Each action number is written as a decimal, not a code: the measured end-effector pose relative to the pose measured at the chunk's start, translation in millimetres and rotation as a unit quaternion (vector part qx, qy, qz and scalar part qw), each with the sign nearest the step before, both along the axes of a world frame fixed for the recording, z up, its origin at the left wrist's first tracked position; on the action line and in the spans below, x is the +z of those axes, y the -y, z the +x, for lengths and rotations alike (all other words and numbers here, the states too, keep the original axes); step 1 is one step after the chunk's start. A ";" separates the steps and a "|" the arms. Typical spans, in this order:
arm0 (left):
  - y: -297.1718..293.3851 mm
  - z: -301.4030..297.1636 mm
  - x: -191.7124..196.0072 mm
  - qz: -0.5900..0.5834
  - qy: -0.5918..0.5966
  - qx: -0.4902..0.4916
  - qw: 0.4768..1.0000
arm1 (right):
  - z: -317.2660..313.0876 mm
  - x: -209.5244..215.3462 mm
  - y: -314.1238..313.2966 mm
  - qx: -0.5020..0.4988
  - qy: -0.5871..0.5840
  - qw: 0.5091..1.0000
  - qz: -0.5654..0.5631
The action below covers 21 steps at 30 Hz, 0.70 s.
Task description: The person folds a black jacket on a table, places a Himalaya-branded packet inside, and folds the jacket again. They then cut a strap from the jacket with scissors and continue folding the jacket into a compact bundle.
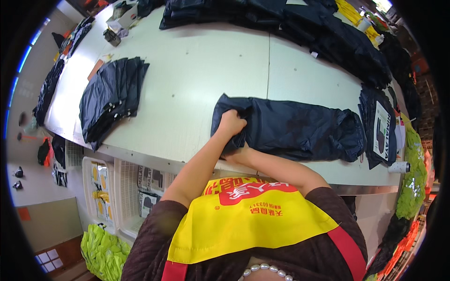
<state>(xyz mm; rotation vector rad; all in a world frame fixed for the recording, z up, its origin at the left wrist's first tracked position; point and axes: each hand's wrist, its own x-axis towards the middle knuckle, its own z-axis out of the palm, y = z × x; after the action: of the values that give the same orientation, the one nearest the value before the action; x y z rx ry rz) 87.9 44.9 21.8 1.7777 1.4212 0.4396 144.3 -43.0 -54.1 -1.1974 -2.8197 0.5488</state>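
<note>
A dark navy garment (300, 129) lies stretched out along the near part of the pale table (201, 70). My left hand (231, 123) is closed on the garment's left end, bunching the cloth. My right hand (236, 153) sits just below it at the garment's near left corner, mostly hidden under the fabric, and also grips it. Both forearms reach up from my yellow and red apron (243, 220).
A stack of folded dark garments (110, 100) lies at the table's left. More dark clothing (281, 18) is piled along the far edge and right side. A packaged garment with a white card (382, 129) is at the right. White crates (117, 187) stand below the table.
</note>
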 end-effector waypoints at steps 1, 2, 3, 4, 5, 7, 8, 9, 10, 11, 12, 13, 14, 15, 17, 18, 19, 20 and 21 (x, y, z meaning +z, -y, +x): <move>-0.4 7.1 -8.3 -0.010 0.004 -0.002 1.000 | 8.6 3.4 5.8 -0.003 -0.043 0.999 -0.010; 1.5 7.7 -19.5 0.037 -0.009 0.006 0.999 | 8.0 51.9 13.2 0.001 0.067 0.989 -0.129; 8.4 7.0 -19.2 0.073 -0.009 0.009 0.997 | 9.3 116.6 18.5 -0.007 0.176 0.955 -0.240; 14.2 4.9 -18.3 0.077 -0.016 0.015 0.997 | 16.6 149.3 16.3 0.049 0.188 0.949 -0.247; 21.9 3.5 -15.3 0.056 -0.040 0.042 0.997 | 24.8 174.3 12.8 0.110 0.200 0.938 -0.261; 36.7 1.8 -3.5 0.053 -0.042 0.064 0.996 | 51.0 211.8 2.5 -0.087 -0.032 0.989 -0.111; 28.9 1.2 -59.1 0.070 -0.104 0.012 0.992 | 66.3 185.6 -14.2 -0.090 -0.152 0.984 -0.003; 30.1 7.2 -52.5 0.144 -0.048 0.001 0.988 | 79.6 152.8 -26.3 -0.168 -0.255 0.933 0.188; 32.8 11.6 -43.7 0.218 0.004 -0.014 0.976 | 93.4 133.6 -37.0 -0.187 -0.183 0.944 0.199; 40.9 16.8 -4.6 0.087 -0.055 0.008 0.995 | 107.8 109.4 -48.9 -0.204 -0.113 0.950 0.206; 43.0 20.4 5.3 0.077 -0.055 -0.032 0.995 | 119.8 52.2 -54.5 -0.229 -0.104 0.958 0.137; 44.1 13.2 9.4 0.064 -0.061 -0.061 0.994 | 116.6 47.6 -52.9 -0.225 -0.107 0.958 0.144; 43.5 7.6 14.2 0.055 -0.066 -0.089 0.992 | 115.1 47.5 -54.3 -0.221 -0.110 0.957 0.154; 41.5 0.8 19.6 0.118 -0.030 -0.104 0.987 | 114.8 48.2 -58.4 -0.217 -0.113 0.956 0.163; 38.2 -11.5 26.7 0.234 0.051 -0.133 0.962 | 113.0 50.2 -57.0 -0.221 -0.111 0.956 0.155; 31.9 -12.3 32.6 0.325 -0.010 -0.119 0.938 | 114.2 49.3 -58.5 -0.220 -0.112 0.957 0.151; 27.4 -13.0 35.8 0.410 -0.074 -0.103 0.903 | 113.7 53.2 -60.0 -0.219 -0.115 0.958 0.145; 27.0 -11.3 25.1 0.366 -0.152 -0.094 0.913 | 116.0 57.9 -63.2 -0.199 -0.116 0.968 0.100; 27.7 -8.9 17.6 0.348 -0.194 -0.096 0.912 | 120.8 63.6 -69.2 -0.178 -0.117 0.975 0.055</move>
<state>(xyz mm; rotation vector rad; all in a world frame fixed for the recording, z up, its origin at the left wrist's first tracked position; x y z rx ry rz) 79.0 17.2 39.4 2.6798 1.4265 0.5525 265.1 26.1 9.5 -1.4610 -2.3346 0.4665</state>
